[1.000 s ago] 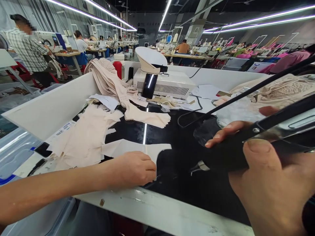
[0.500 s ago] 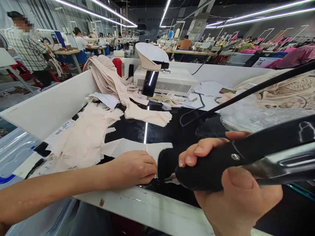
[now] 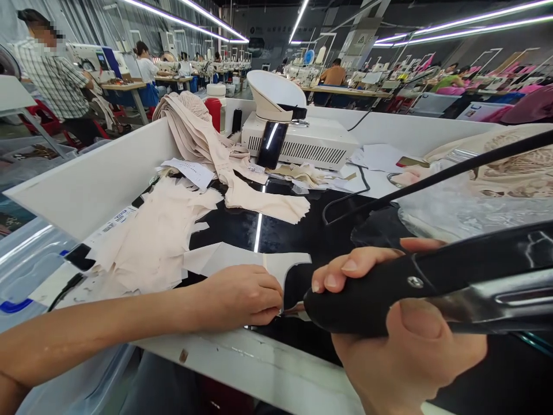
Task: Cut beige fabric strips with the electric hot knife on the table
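Observation:
My left hand has its fingers curled and pressed together at the curved right edge of a pale fabric piece, which lies on the black glossy tabletop. In my right hand is a black handheld tool with a metal lever along its side. My right fingers wrap over its top and my thumb lies near the lever. Its narrow metal tip points left and is at the fabric edge, close beside my left fingertips. Whether the tip touches the cloth I cannot tell.
Loose beige cut pieces lie to the left. Behind them a folded beige fabric stack drapes over the table. A phone leans on a white vented box. A black cable crosses at right near plastic bags.
The black tool's tip has come left, closer to my left fingertips and the fabric edge. My left hand keeps its place on the cloth. The whole view has shifted slightly.

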Demonstrator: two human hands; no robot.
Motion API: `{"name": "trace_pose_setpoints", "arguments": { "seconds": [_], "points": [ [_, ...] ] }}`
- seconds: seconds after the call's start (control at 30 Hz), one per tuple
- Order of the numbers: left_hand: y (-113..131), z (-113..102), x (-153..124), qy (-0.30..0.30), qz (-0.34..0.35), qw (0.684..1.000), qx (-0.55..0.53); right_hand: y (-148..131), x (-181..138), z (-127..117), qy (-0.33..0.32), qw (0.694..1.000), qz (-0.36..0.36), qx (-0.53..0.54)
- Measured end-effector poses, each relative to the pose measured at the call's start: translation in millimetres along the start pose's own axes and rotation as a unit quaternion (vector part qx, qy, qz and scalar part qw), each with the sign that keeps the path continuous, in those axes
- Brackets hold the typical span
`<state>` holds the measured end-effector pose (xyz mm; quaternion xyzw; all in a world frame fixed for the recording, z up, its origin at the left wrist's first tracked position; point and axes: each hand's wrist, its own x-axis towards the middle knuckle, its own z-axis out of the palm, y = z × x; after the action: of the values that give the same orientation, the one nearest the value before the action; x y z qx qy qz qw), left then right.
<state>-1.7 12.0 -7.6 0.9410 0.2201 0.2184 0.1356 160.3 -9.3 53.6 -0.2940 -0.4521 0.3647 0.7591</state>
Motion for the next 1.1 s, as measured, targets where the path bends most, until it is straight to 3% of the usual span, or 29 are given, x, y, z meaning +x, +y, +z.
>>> {"name": "trace_pose_setpoints", "arguments": {
  "seconds": [0.23, 0.43, 0.57, 0.67, 0.87, 1.1],
  "points": [
    [-2, 0, -3, 0.027, 0.01, 0.999, -0.026, 0, 0, 1, -0.02, 1.0, 0.0, -0.015],
    [-2, -2, 0, 0.004, -0.038, 0.999, -0.021, -1, 1, 2, -0.013, 0.999, -0.01, -0.031],
    [-1, -2, 2, 0.028, -0.039, 0.999, -0.022, 3, -1, 2, -0.004, 0.999, -0.021, -0.028],
    [-1, -2, 2, 0.049, -0.026, 0.998, -0.022, 4, -2, 2, -0.003, 0.999, -0.023, -0.031],
    [-8, -1, -1, -0.002, 0.024, 1.0, -0.005, 2, -1, 1, -0.009, 0.999, -0.017, -0.04],
    [-15, -3, -10, 0.013, 0.076, 0.997, 0.012, 0, 0, 2, 0.003, 0.999, -0.011, -0.032]
  ]
}}
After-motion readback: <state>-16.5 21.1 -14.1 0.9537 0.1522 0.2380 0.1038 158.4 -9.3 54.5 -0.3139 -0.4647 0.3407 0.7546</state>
